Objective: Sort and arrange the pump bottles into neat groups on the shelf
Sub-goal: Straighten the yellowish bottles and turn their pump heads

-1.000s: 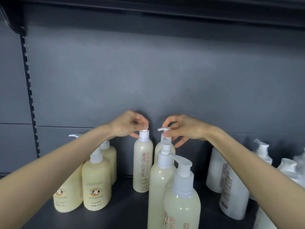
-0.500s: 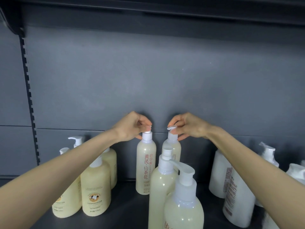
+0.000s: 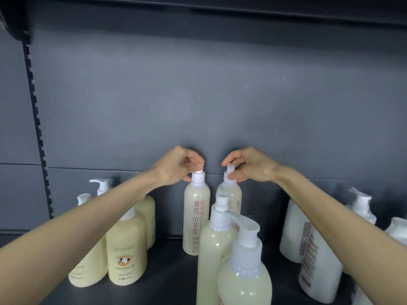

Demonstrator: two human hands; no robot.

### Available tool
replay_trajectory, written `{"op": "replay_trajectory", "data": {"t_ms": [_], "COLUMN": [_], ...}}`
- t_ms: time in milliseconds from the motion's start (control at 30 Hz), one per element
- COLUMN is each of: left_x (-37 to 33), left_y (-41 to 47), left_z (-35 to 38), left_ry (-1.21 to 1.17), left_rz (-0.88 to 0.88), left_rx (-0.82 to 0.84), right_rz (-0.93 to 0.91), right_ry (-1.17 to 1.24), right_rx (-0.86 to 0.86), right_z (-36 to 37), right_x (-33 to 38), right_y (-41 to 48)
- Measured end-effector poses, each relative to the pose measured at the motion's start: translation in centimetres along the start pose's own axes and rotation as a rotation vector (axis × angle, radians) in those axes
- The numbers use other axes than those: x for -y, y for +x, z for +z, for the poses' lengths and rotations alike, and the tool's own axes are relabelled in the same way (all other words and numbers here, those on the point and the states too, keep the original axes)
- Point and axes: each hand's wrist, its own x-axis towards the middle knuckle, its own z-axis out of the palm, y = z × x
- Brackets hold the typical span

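The rear bottle has had its nozzle swung round since a second ago. It now stands just beside the labelled bottle. On the shelf, left: squat yellow bottles, three bodies showing, cow logo on the front one. Left hand pinches the pump of the labelled bottle (黄芪·山茶花), right hand pinches the rear bottle's. Mid-shelf there are four tall milky ones in all. Far right, roughly four white bottles.

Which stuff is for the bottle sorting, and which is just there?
For the job: left hand gripping left back bottle; right hand gripping right back bottle; front tall bottles; cream bottles; white bottles; shelf.
Just there: back panel; slotted rail.
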Motion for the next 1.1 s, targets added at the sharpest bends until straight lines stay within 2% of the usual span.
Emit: {"op": "replay_trajectory", "data": {"t_ms": [600, 767, 867, 1000, 1100], "left_x": [-0.7, -2.0, -3.7, -5.8, -5.5], "left_y": [-0.1, -0.9, -2.2, -5.1, -8.1], "left_z": [0.8, 0.3, -0.3, -0.8, -0.1], "left_ry": [0.022, 0.286, 0.466, 0.438, 0.315], "left_rz": [-0.009, 0.048, 0.093, 0.138, 0.152], "left_rx": [0.028, 0.050, 0.006, -0.050, -0.062], "right_rz": [-0.021, -0.005, -0.038, -0.091, -0.132], "right_ry": [-0.028, -0.167, -0.217, -0.276, -0.273], "right_rx": [-0.014, -0.020, -0.065, -0.104, -0.151], "right_z": [0.1, -0.1, -0.8, -1.8, -1.6], "right_x": [-0.5, 0.2, 1.1, 2.3, 2.6], "right_y": [-0.6, -1.0, -1.9, -4.5, -7.0]}}
